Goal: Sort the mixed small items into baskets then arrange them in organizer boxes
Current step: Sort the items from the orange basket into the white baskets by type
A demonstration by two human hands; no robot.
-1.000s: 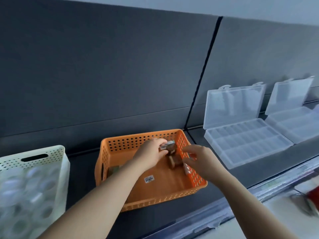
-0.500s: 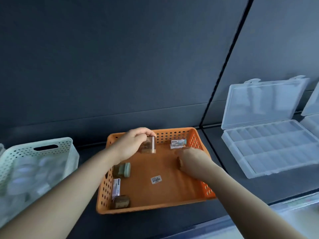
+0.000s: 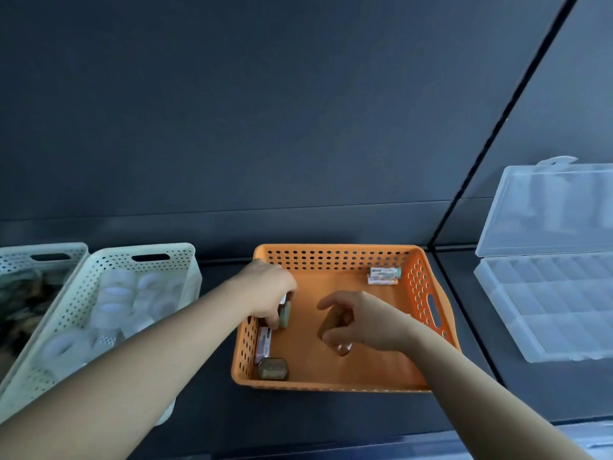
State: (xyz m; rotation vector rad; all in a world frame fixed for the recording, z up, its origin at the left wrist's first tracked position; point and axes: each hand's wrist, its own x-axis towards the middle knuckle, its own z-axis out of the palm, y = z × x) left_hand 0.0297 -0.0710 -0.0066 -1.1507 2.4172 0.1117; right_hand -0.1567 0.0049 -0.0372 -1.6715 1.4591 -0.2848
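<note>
Baskets first: 2 pale perforated ones at the far left, the outer basket (image 3: 43, 252) holding dark items, the inner basket (image 3: 179, 257) packed with clear tape rolls (image 3: 112, 295). Inside the orange basket (image 3: 331, 250), the left hand (image 3: 265, 290) curls its fingers around a green-lidded jar (image 3: 284, 314) by the left wall. Nearer the camera lie a labelled box (image 3: 263, 341) and a lying jar (image 3: 272, 369). The right hand (image 3: 360, 322) pinches a brown jar (image 3: 330, 323) mid-basket. Labelled packs (image 3: 383, 276) lie in the back right corner. The clear organizer box (image 3: 547, 307) stands open, well right.
</note>
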